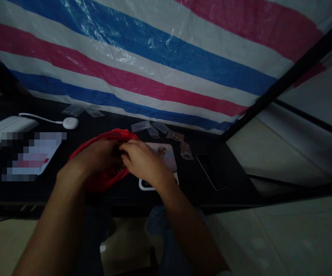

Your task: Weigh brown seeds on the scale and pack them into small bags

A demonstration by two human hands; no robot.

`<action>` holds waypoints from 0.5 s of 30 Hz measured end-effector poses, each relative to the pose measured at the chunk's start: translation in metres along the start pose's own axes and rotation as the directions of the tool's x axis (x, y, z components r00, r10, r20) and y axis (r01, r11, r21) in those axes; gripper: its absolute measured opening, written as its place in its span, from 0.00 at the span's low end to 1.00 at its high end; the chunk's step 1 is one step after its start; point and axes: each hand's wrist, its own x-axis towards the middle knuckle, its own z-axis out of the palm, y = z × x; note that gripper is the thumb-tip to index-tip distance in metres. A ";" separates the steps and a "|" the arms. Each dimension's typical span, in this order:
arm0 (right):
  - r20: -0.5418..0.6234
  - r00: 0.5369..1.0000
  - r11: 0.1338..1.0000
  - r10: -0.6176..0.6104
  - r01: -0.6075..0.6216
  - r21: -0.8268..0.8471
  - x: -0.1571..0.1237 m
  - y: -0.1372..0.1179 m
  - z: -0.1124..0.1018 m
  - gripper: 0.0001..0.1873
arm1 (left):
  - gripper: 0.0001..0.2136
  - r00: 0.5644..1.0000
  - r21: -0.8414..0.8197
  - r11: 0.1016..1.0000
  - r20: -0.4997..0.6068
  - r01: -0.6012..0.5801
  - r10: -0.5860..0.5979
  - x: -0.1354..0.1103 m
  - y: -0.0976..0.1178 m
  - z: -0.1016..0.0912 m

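Note:
A red plastic bag [101, 183] lies spread open on the black table, with small dark bits inside that are too dim to name. Inside its mouth is my left hand [101, 153], its fingertips lost in shadow. My right hand [137, 158] reaches over the bag's right rim with fingers curled and tips together beside the left fingers. Whatever those fingertips pinch is too small and dark to make out. Partly under my right forearm are a light-coloured flat case [170, 155] with a small brownish thing on it and a white-rimmed item [146, 186].
Small clear bags [140, 126] lie behind; another bag [176, 136] holds brownish pieces. A dark phone [211, 171] rests on the right. Leftward are a blurred-out flat item [36, 155], a white power strip [7, 132] and a corded white puck [70, 122]. Striped sheeting [142, 69] closes the back.

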 end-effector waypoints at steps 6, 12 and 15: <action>0.107 0.985 0.974 0.133 -0.110 -0.199 0.017 -0.017 0.034 0.18 | 0.14 0.977 0.065 0.988 0.153 0.139 -0.148 -0.009 0.015 -0.016; 0.097 0.988 0.980 0.123 -0.106 -0.167 0.022 -0.009 0.027 0.16 | 0.11 0.966 0.059 0.979 0.156 0.197 -0.204 -0.012 0.014 -0.025; 0.072 0.992 0.986 0.107 -0.097 -0.133 0.021 -0.005 0.022 0.14 | 0.11 0.962 0.097 0.970 0.139 0.221 -0.233 -0.012 0.013 -0.024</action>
